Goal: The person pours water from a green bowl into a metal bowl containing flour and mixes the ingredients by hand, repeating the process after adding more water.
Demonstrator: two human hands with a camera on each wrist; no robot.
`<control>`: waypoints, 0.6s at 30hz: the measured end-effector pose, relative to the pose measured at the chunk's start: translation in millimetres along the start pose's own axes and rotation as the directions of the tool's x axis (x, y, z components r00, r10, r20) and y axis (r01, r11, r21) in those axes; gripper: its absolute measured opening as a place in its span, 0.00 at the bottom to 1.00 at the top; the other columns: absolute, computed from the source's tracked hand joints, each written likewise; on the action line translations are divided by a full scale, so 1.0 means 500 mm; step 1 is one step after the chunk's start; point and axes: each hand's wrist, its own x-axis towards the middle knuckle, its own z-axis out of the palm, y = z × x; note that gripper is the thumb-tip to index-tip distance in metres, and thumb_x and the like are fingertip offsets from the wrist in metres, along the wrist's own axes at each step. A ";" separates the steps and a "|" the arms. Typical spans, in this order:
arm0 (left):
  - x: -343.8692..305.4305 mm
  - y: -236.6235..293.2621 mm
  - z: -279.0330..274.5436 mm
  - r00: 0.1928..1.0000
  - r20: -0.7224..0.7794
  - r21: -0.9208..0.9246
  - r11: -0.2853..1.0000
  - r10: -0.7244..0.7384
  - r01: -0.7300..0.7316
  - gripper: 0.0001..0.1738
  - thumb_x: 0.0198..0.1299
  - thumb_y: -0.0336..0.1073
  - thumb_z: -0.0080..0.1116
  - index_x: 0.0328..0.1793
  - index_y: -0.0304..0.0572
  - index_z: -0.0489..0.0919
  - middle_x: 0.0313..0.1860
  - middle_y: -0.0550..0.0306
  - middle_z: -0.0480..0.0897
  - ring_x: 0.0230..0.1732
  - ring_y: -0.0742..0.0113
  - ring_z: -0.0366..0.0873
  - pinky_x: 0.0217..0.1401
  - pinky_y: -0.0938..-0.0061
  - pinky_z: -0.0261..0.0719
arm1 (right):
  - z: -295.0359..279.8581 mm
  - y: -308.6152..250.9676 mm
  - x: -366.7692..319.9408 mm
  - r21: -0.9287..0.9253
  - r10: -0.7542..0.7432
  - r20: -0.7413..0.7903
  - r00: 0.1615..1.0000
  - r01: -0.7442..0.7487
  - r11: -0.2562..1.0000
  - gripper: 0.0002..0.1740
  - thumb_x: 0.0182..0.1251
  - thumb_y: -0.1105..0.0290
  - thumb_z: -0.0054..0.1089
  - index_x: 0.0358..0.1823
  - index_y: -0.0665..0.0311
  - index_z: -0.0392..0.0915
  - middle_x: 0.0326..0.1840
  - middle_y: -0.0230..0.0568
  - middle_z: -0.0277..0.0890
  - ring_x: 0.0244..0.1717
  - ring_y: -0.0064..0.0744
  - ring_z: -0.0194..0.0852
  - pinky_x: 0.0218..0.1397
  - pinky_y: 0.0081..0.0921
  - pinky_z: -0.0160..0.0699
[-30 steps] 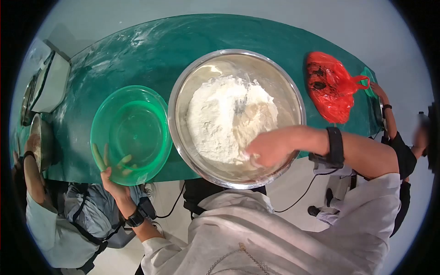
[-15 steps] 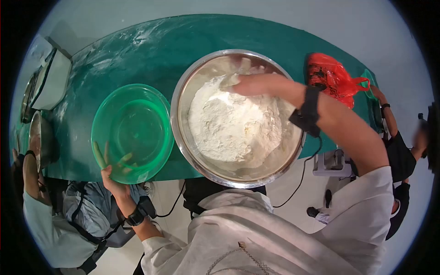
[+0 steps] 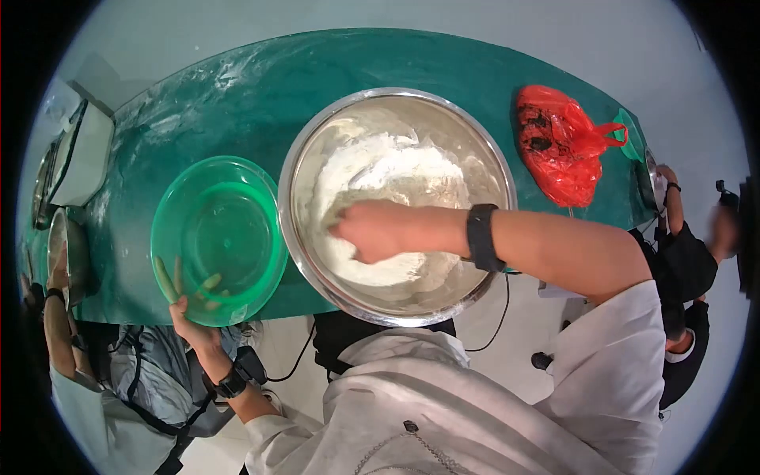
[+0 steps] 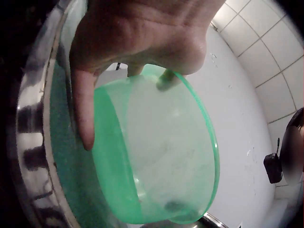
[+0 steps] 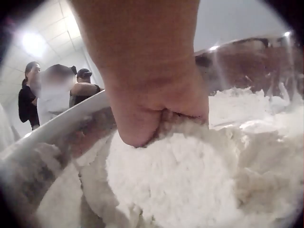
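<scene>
A wide steel bowl (image 3: 507,170) holds a heap of white flour (image 3: 380,166) with moist, yellowish clumps on its right side. My right hand (image 3: 376,229) is sunk into the left part of the heap; its fingers are buried in the flour (image 5: 171,180), so their pose is hidden. To the left, a translucent green basin (image 3: 229,229) stands beside the steel bowl. My left hand (image 3: 194,317) holds that basin's near left rim, thumb on one side and fingers spread under the basin's wall. In the left wrist view the thumb lies along the green basin (image 4: 166,142).
A red plastic bag (image 3: 558,146) lies right of the steel bowl. At the left edge stand a white box (image 3: 83,154) and another metal bowl (image 3: 71,253) with a person's hands at it. Another person reaches in at the far right, by a small green bowl (image 3: 631,134).
My right hand has gone from the near right of the flour to its far side, then down to the left part. The left hand keeps its hold on the green basin.
</scene>
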 end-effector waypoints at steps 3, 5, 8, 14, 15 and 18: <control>0.007 -0.007 -0.019 1.000 -0.014 -0.043 0.999 -0.025 0.025 0.43 0.57 0.42 0.45 0.78 0.38 0.48 0.75 0.48 0.57 0.50 0.40 0.80 0.42 0.49 0.83 | -0.028 0.000 -0.046 -0.100 -0.063 0.140 0.988 0.078 0.992 0.19 0.51 0.73 0.58 0.47 0.67 0.77 0.42 0.52 0.75 0.45 0.54 0.76 0.48 0.44 0.77; 0.008 -0.007 -0.019 0.999 0.042 -0.044 0.999 0.001 0.001 0.43 0.57 0.41 0.44 0.79 0.40 0.47 0.76 0.47 0.55 0.49 0.42 0.80 0.40 0.51 0.85 | -0.036 0.016 -0.091 -0.148 -0.096 0.181 0.979 0.124 0.981 0.15 0.53 0.73 0.56 0.44 0.68 0.77 0.39 0.50 0.75 0.44 0.52 0.76 0.46 0.45 0.77; 0.009 -0.007 -0.014 0.997 0.071 -0.051 0.998 0.036 -0.032 0.43 0.57 0.41 0.44 0.79 0.43 0.46 0.77 0.47 0.53 0.48 0.43 0.81 0.38 0.54 0.86 | -0.056 0.017 -0.179 -0.120 -0.074 0.193 0.978 0.099 0.988 0.10 0.58 0.70 0.53 0.39 0.67 0.76 0.38 0.48 0.76 0.45 0.51 0.75 0.45 0.45 0.77; 0.007 -0.001 -0.001 0.998 0.054 -0.008 0.999 0.036 -0.036 0.45 0.56 0.42 0.45 0.79 0.38 0.44 0.75 0.43 0.56 0.46 0.44 0.81 0.41 0.57 0.84 | -0.095 0.053 -0.214 -0.021 0.079 0.410 0.909 -0.077 0.997 0.11 0.58 0.71 0.49 0.36 0.68 0.78 0.31 0.56 0.78 0.38 0.56 0.79 0.41 0.47 0.76; 0.008 -0.002 -0.004 0.998 0.052 -0.007 0.999 0.036 -0.036 0.45 0.56 0.42 0.45 0.79 0.38 0.44 0.75 0.43 0.56 0.46 0.44 0.81 0.41 0.57 0.84 | -0.106 0.065 -0.201 0.014 0.074 0.344 0.936 -0.083 0.996 0.09 0.58 0.73 0.49 0.33 0.67 0.78 0.31 0.58 0.78 0.36 0.58 0.78 0.40 0.47 0.75; 0.012 -0.009 -0.017 0.997 0.074 -0.033 0.999 0.032 -0.030 0.44 0.56 0.41 0.45 0.79 0.39 0.45 0.76 0.44 0.56 0.46 0.44 0.81 0.41 0.56 0.84 | -0.127 0.089 -0.153 -0.047 0.208 0.123 0.970 -0.203 0.978 0.07 0.55 0.74 0.53 0.31 0.65 0.80 0.31 0.57 0.78 0.36 0.56 0.78 0.40 0.47 0.75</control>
